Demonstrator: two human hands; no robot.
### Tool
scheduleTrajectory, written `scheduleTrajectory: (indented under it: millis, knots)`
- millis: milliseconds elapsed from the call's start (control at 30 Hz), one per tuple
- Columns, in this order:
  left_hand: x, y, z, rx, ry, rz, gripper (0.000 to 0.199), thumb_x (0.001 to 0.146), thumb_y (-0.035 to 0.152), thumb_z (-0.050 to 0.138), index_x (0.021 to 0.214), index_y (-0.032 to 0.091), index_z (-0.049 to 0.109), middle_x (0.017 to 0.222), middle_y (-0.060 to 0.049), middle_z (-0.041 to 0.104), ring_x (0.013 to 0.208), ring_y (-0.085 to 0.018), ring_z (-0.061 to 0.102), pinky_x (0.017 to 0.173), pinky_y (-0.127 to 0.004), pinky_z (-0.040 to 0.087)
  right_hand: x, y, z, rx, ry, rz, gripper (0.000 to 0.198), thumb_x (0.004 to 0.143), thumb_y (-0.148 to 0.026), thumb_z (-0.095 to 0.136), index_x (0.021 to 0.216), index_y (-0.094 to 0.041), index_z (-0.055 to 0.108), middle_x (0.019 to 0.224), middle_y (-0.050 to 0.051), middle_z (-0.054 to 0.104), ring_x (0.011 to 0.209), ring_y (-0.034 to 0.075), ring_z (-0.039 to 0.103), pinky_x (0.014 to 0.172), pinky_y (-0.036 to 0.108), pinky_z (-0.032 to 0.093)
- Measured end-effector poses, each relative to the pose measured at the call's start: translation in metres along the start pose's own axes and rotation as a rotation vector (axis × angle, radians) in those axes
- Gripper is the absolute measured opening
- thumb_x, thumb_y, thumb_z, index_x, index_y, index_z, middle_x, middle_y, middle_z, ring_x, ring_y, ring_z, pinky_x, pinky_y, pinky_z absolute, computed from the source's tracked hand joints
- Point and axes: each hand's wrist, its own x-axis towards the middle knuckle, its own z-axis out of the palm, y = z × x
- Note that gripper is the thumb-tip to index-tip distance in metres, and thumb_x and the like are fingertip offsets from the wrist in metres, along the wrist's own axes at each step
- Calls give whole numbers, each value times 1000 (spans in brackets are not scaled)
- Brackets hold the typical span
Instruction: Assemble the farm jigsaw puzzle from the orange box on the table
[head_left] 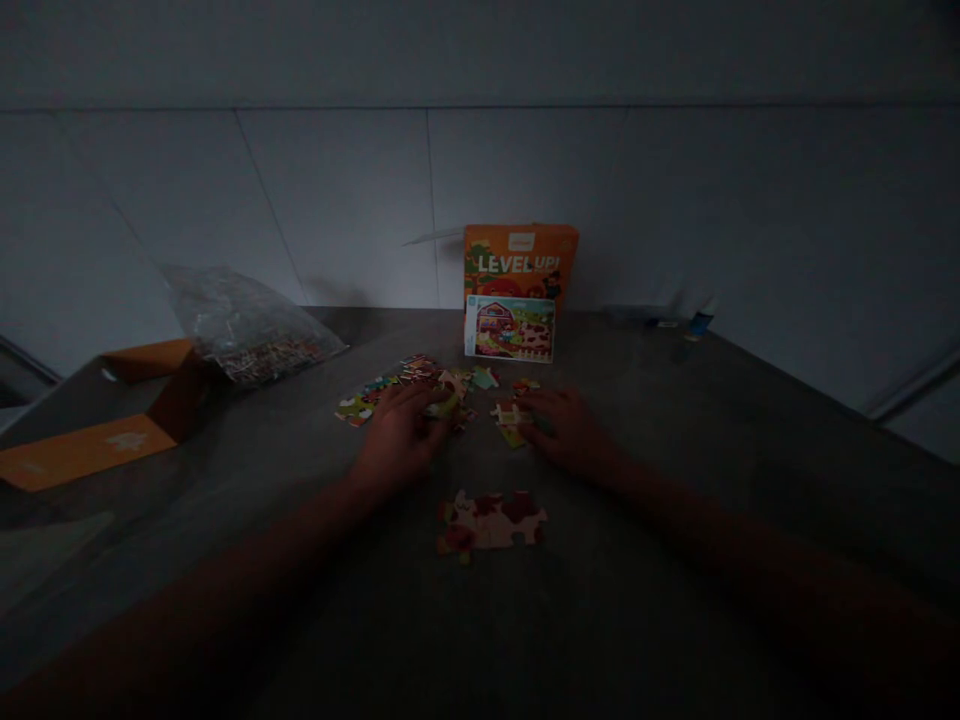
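Several puzzle pieces (pixel 418 371) beside left hand (pixel 399 428), fence piece (pixel 511 416) at right hand (pixel 568 428)

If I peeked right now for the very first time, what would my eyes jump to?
Probably the bright orange LEVEL UP! box, standing at the back of the table, with a farm picture card in front of it. Next might be the joined cow puzzle pieces, lying nearer the camera than the left hand and right hand.

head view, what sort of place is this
Probably an indoor tabletop for puzzles, against a pale wall: jigsaw pieces lie on it, and an orange LEVEL UP! box stands near the wall.
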Motion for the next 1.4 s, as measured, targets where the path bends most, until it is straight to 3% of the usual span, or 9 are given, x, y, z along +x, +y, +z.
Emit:
scheduleTrajectory:
  millis: [100, 300, 433, 567, 700, 933, 1167, 1267, 1400]
  knots:
    - [-1, 5, 0, 15, -47, 68, 27, 86, 28, 57, 109, 19, 68, 111, -8, 69, 105, -26, 59, 95, -47, 46, 0, 3, -1, 2, -50, -36, 31, 88, -28, 57, 116, -19, 65, 123, 10, 66, 112, 27, 57, 97, 46, 41]
    - [-3, 9, -1, 4, -59, 98, 25, 85, 28, 59, 107, 19, 69, 106, -8, 70, 104, -26, 58, 97, -47, 45, -5, 5, -8, 176, 52, 49, 32, 78, -26, 66, 109, -19, 67, 111, 10, 69, 103, 25, 61, 90, 42, 47]
    - [-3, 8, -3, 17, -47, 68, 28, 85, 30, 59, 110, 20, 68, 111, -8, 69, 108, -28, 57, 94, -47, 46, -5, 13, -12, 335, 191, 291, 17, 80, -28, 59, 89, -17, 69, 89, 7, 72, 80, 21, 66, 74, 35, 50]
    - [-2, 10, -5, 4, -58, 80, 29, 86, 32, 58, 110, 20, 68, 108, -8, 69, 106, -27, 58, 96, -47, 46, -5, 27, -17, 323, 429, 479, 22, 80, -26, 51, 86, -16, 70, 89, 9, 73, 80, 22, 67, 73, 35, 49]
    - [-3, 11, -5, -31, -78, 87, 30, 86, 32, 57, 112, 22, 68, 109, -8, 70, 109, -28, 57, 98, -48, 45, -5, 33, -19, 179, 356, 569, 21, 78, -25, 53, 83, -16, 72, 86, 11, 73, 78, 24, 67, 72, 37, 48]
    - [-7, 16, -6, -150, -242, 223, 38, 87, 31, 57, 122, 20, 64, 120, -10, 66, 119, -28, 52, 103, -51, 41, -11, 1, -21, -119, 329, 228, 20, 80, -24, 55, 80, -15, 73, 81, 12, 69, 82, 28, 63, 78, 42, 46]
    - [-13, 24, -10, -206, -410, 417, 55, 85, 26, 60, 139, 27, 48, 136, -5, 57, 135, -28, 39, 110, -49, 35, -20, -39, -16, 363, 144, -27, 32, 88, -35, 57, 114, -19, 65, 105, 7, 71, 91, 20, 66, 81, 33, 50]
    - [-11, 20, -8, -157, -306, 342, 56, 85, 24, 57, 139, 23, 46, 137, -8, 55, 132, -27, 41, 109, -47, 36, -17, -31, -15, 366, 187, 80, 25, 88, -34, 56, 105, -20, 68, 101, 7, 72, 88, 20, 67, 77, 32, 50]
    - [-3, 5, -4, 102, -72, -84, 50, 83, 28, 58, 132, 19, 53, 129, -13, 56, 121, -32, 48, 102, -51, 40, -11, -3, -16, 229, 210, 265, 25, 85, -34, 57, 100, -19, 70, 96, 8, 72, 85, 21, 66, 72, 33, 49]
